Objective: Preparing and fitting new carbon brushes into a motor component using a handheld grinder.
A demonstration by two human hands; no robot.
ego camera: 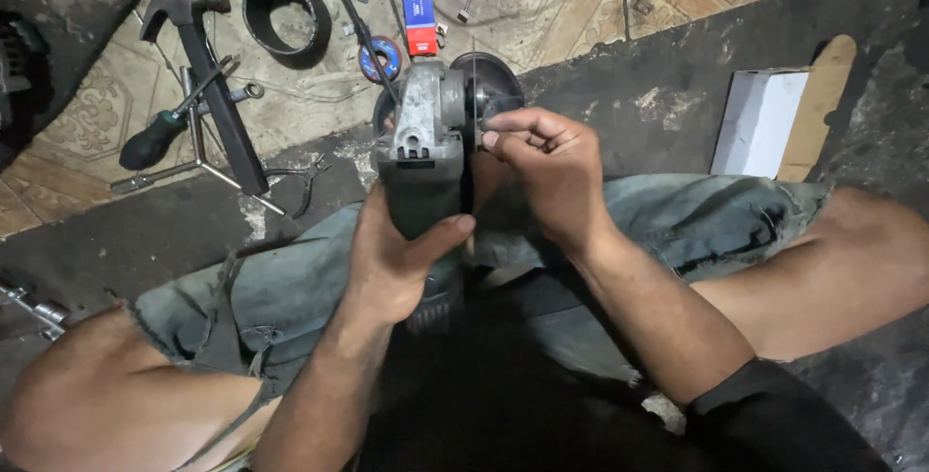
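- Across the person's lap, over frayed denim shorts (290,288), lies an angle grinder (423,143), its grey metal gear head pointing away and its dark body running back toward the waist. It looks heavy and stiff, weighted toward the metal head, so the thick body is the sound place to hold it.
- Beyond the knees, a dark mat (658,95) covers part of a patterned floor (87,133).
- On that floor, well apart from the grinder, lie a hammer (208,66), a dark ring (283,13), a green-handled screwdriver (155,138) and a small red and blue box (419,19); a white box (760,119) sits on the mat at the right.
- Wrapped round the grinder's body, the left hand (392,259) is clamped on it, thumb across the top.
- At the head's right side, the right hand (547,167) has its fingertips pinched together at the round guard (494,80); whether they hold some small part I cannot tell. That guard's edge is thin and likely sharp.
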